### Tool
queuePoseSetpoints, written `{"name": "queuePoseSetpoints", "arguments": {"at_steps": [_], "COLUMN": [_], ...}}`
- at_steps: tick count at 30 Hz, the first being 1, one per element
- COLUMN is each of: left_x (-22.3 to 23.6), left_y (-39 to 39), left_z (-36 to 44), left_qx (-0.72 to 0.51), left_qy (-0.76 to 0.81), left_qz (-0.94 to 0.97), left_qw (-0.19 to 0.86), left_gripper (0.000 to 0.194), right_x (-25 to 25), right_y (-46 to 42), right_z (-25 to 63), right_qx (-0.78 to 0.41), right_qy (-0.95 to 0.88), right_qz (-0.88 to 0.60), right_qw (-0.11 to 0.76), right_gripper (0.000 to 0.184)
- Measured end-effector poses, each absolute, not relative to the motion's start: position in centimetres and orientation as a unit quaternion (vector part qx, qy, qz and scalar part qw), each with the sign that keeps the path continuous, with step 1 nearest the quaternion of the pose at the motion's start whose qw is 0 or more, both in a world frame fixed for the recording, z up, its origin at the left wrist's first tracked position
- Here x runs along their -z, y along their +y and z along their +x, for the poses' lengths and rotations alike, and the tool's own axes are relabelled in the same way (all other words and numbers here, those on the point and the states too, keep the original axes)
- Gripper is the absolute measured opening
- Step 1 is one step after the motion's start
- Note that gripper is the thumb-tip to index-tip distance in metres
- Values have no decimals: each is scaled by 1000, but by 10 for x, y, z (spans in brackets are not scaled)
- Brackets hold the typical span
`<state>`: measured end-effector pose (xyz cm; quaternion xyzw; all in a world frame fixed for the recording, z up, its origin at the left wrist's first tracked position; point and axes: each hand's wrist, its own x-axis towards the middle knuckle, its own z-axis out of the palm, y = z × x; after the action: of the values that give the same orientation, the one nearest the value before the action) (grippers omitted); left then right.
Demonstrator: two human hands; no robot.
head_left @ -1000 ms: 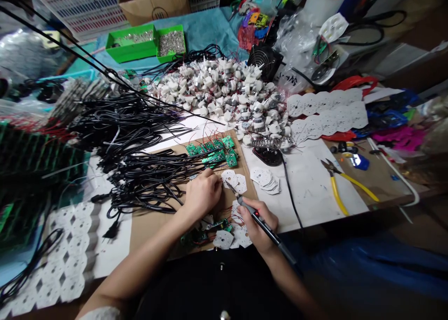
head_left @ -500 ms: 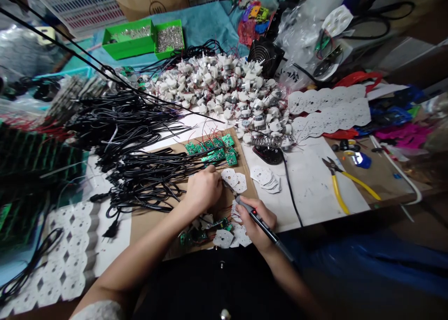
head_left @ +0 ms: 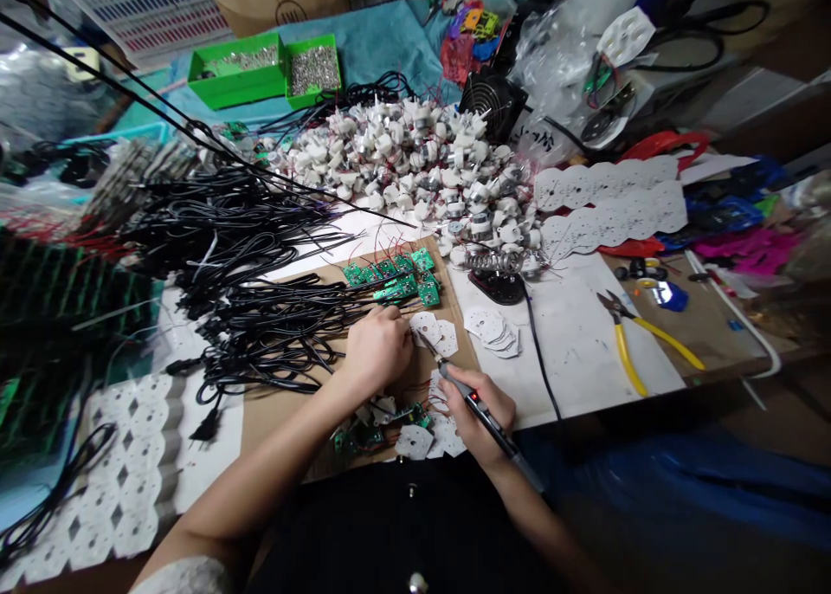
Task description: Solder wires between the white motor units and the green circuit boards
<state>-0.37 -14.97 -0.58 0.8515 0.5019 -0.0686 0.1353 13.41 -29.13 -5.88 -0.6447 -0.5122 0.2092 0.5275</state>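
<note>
In my right hand (head_left: 479, 412) is a soldering iron (head_left: 488, 421), a grey and black pen-like tool with a red light on its handle. Its thin tip reaches up and left over a white perforated board (head_left: 425, 327) on the cardboard (head_left: 458, 295). My left hand (head_left: 378, 347) is closed beside that board, fingertips turned away from view, so what they pinch is hidden. Green circuit boards (head_left: 396, 282) with red wires lie just beyond it. More white boards (head_left: 414, 442) and green boards with wires rest below, close to my body.
Black power cords (head_left: 260, 334) heap on the left. A large pile of white motor-like parts (head_left: 415, 157) fills the back. A soldering stand with a coiled spring (head_left: 494, 263), stacked white boards (head_left: 493, 332) and yellow-handled cutters (head_left: 627, 343) lie to the right. Green trays (head_left: 237, 70) sit behind.
The soldering iron's tip has shifted slightly up and away from my left fingertips, over the white board. My left hand stays almost where it was.
</note>
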Motion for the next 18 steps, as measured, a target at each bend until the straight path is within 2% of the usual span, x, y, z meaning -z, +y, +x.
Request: {"name": "queuePoseSetpoints", "arguments": {"at_steps": [9,15,18], "left_x": [6,-4,3], "left_y": [-148,-157,-162], "left_z": [-16,-45,-58], "left_qx": [13,21,-15], "left_qy": [453,305,312], "left_qz": [880,905,895], "left_qw": [143,297,319], "left_gripper": [24,20,22], "right_x": [58,53,54], "right_y": [-297,-299,-299], "right_z": [137,137,137], "right_qx": [-230,-202,-207], "right_qy": [-468,-452,-448], "right_qz": [-647,-651,-650], "right_qw": [556,576,578], "right_gripper": [17,15,16]}}
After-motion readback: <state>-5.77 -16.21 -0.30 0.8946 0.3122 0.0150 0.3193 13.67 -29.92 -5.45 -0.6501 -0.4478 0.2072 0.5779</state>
